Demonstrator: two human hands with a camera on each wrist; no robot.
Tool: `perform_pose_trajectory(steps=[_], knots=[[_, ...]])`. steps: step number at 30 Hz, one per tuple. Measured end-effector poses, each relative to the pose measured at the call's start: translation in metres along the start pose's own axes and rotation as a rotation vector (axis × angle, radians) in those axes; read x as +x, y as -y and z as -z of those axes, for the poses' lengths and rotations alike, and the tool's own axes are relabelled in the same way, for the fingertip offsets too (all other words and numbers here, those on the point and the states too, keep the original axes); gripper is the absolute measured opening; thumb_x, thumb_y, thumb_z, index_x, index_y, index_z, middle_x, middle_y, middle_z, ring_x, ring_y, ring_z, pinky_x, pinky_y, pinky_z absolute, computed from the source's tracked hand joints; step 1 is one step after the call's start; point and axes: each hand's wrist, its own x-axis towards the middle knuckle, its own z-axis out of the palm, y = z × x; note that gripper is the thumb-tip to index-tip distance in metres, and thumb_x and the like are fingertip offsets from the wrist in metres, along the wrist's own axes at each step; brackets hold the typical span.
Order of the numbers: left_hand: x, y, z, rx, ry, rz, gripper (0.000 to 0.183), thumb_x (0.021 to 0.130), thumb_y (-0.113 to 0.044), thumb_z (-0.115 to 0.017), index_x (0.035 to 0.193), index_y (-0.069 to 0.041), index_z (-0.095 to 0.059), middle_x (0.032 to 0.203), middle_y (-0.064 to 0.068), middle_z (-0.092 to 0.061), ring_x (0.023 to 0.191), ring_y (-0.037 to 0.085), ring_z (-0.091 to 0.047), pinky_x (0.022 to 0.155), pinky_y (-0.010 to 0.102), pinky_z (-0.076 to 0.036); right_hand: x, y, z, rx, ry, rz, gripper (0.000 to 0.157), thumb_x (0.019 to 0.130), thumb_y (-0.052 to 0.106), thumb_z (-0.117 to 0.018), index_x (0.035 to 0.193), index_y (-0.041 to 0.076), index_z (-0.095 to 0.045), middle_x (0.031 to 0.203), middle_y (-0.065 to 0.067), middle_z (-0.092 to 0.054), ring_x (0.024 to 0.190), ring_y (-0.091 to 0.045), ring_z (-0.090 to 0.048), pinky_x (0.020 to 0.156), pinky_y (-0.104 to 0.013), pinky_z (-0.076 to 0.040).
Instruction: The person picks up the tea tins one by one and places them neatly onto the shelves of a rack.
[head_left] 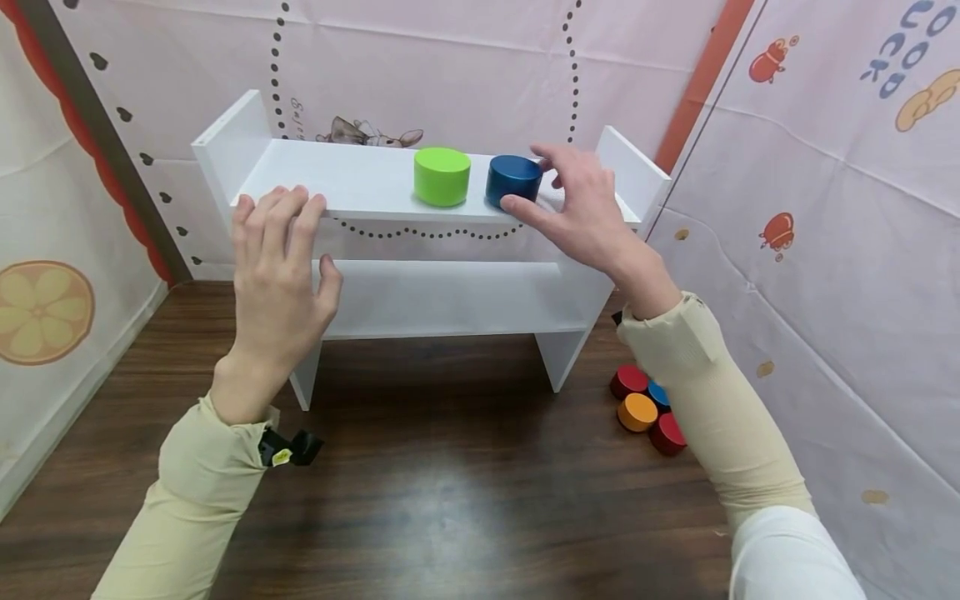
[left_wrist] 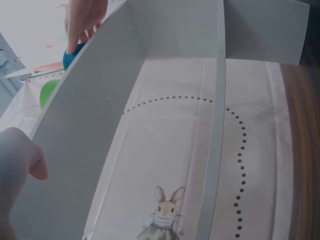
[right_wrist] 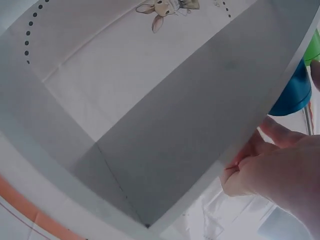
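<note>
A blue cylinder (head_left: 513, 181) stands on the top board of a white shelf unit (head_left: 352, 187). My right hand (head_left: 581, 204) holds it, thumb at its front and fingers at its right side. The right wrist view shows the blue cylinder (right_wrist: 294, 95) beyond the board's edge, with the hand (right_wrist: 280, 170) beside it. Left of it, apart, stands a light green cylinder (head_left: 442, 177). My left hand (head_left: 277, 275) rests with extended fingers on the front edge of the top board, near its left end. In the left wrist view only part of that hand (left_wrist: 20, 165) shows.
Several more cylinders lie on the wooden floor (head_left: 442, 467) to the right, among them an orange one (head_left: 637, 412) and a red one (head_left: 628, 381). A lower board (head_left: 450, 296) spans the shelf unit. Printed cloth (head_left: 450, 58) hangs behind and at both sides.
</note>
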Motion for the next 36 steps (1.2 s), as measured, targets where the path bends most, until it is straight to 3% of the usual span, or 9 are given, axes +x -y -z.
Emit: perform_pose_trajectory(steps=[4, 11, 14, 18, 25, 29, 36], knots=[[0.0, 0.001, 0.001, 0.006, 0.005, -0.008, 0.051, 0.085, -0.002, -0.051, 0.135, 0.001, -0.047, 0.137, 0.023, -0.048, 0.135, 0.038, -0.037, 0.122, 0.048, -0.013, -0.014, -0.003, 0.005, 0.016, -0.071, 0.002, 0.062, 0.089, 0.038, -0.063, 0.143, 0.014, -0.044, 0.135, -0.013, -0.049, 0.121, -0.027, -0.042, 0.104, -0.046, -0.026], [0.0, 0.001, 0.001, 0.01, 0.011, -0.012, 0.051, 0.085, -0.003, -0.05, 0.136, 0.001, -0.047, 0.138, 0.023, -0.047, 0.135, 0.038, -0.037, 0.122, 0.049, -0.013, -0.049, -0.028, 0.009, 0.022, -0.285, 0.058, 0.042, 0.089, 0.023, -0.063, 0.125, 0.002, -0.058, 0.121, -0.018, -0.057, 0.109, -0.032, -0.048, 0.101, -0.048, -0.026], [0.0, 0.002, 0.002, 0.016, 0.014, -0.011, 0.05, 0.086, -0.003, -0.049, 0.136, 0.001, -0.046, 0.138, 0.023, -0.047, 0.135, 0.038, -0.037, 0.122, 0.048, -0.013, -0.067, -0.043, 0.008, 0.046, -0.37, 0.04, 0.035, 0.089, 0.018, -0.063, 0.117, -0.003, -0.06, 0.111, -0.021, -0.06, 0.103, -0.031, -0.048, 0.096, -0.044, -0.027], [-0.001, 0.002, 0.002, 0.014, 0.014, -0.01, 0.05, 0.086, -0.002, -0.047, 0.136, 0.001, -0.046, 0.139, 0.022, -0.047, 0.135, 0.038, -0.036, 0.123, 0.047, -0.012, -0.095, -0.066, 0.002, 0.066, -0.4, -0.035, 0.033, 0.089, 0.014, -0.062, 0.115, -0.005, -0.06, 0.105, -0.022, -0.061, 0.096, -0.03, -0.048, 0.089, -0.037, -0.031], [0.0, 0.001, 0.0, 0.001, 0.002, -0.012, 0.049, 0.086, -0.002, -0.047, 0.136, 0.0, -0.047, 0.139, 0.022, -0.048, 0.135, 0.037, -0.037, 0.122, 0.048, -0.013, -0.15, -0.113, -0.019, -0.026, -0.299, -0.205, 0.033, 0.09, 0.019, -0.062, 0.114, -0.004, -0.06, 0.103, -0.02, -0.063, 0.086, -0.03, -0.055, 0.077, -0.028, -0.04], [0.0, 0.0, -0.002, -0.01, -0.009, -0.008, 0.049, 0.086, -0.001, -0.048, 0.135, 0.0, -0.048, 0.138, 0.022, -0.049, 0.135, 0.036, -0.037, 0.122, 0.048, -0.014, -0.182, -0.133, -0.034, -0.115, -0.197, -0.328, 0.035, 0.09, 0.024, -0.062, 0.114, -0.002, -0.061, 0.095, -0.018, -0.064, 0.078, -0.027, -0.059, 0.067, -0.031, -0.045], [0.001, -0.001, -0.002, -0.015, -0.02, 0.013, 0.049, 0.086, -0.003, -0.049, 0.134, 0.0, -0.048, 0.137, 0.022, -0.049, 0.135, 0.036, -0.038, 0.122, 0.047, -0.014, -0.227, -0.153, -0.059, -0.214, 0.104, -0.664, 0.059, 0.09, 0.046, -0.058, 0.122, -0.004, -0.054, 0.09, -0.018, -0.066, 0.069, -0.027, -0.062, 0.053, -0.038, -0.047]])
